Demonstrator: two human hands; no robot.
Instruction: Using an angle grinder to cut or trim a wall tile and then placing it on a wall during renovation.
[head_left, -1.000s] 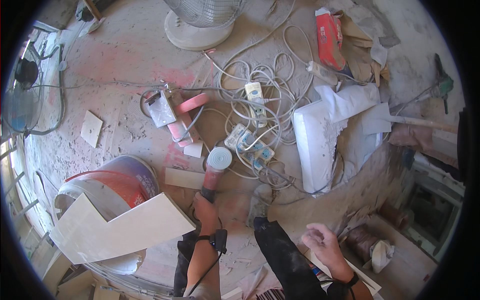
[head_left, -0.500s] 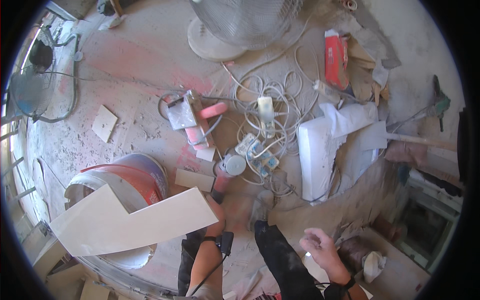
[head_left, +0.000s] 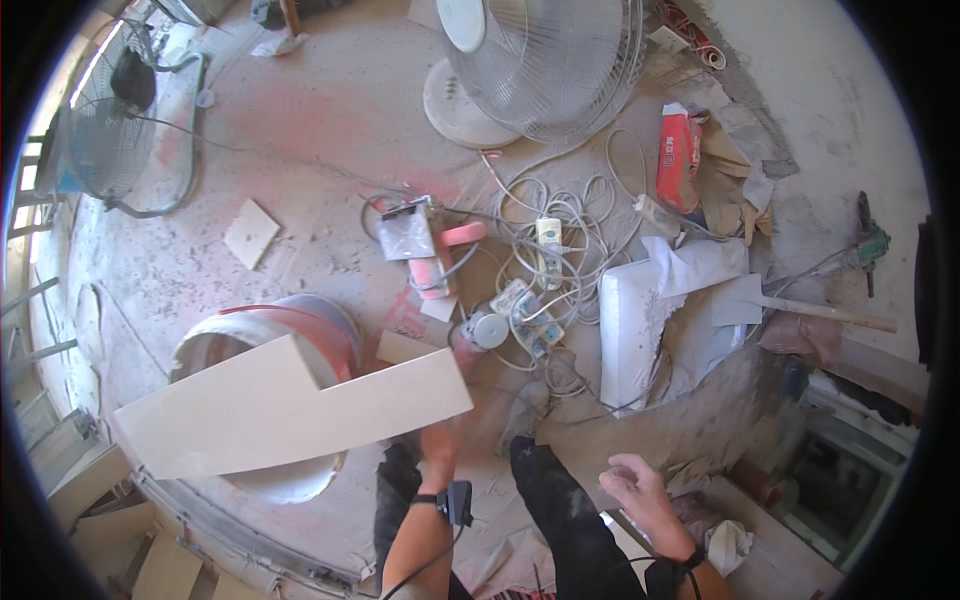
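My left hand (head_left: 437, 440) grips a red, grey-topped angle grinder (head_left: 487, 332), largely hidden behind a pale notched board (head_left: 222, 425). The board lies across a tipped white bucket (head_left: 301, 307) with a red band. My right hand (head_left: 641, 491), loosely curled and holding nothing, is right of my dark-clad legs (head_left: 548, 505). Beyond the grinder, tangled cables surround power strips (head_left: 533, 316). A dusty metal tool (head_left: 405, 236) with pink parts rests left of them.
A pedestal fan (head_left: 540, 60) stands ahead, another (head_left: 105, 150) at left. At right are a torn white bag (head_left: 626, 340), red carton (head_left: 676, 155), green power tool (head_left: 868, 248) and wooden handle (head_left: 830, 311). Small tiles (head_left: 251, 233) and debris lie on the dusty floor.
The view has shifted, showing more of the front fan. The board's edge now covers more of the grinder and my left hand. My right hand stays loosely curled.
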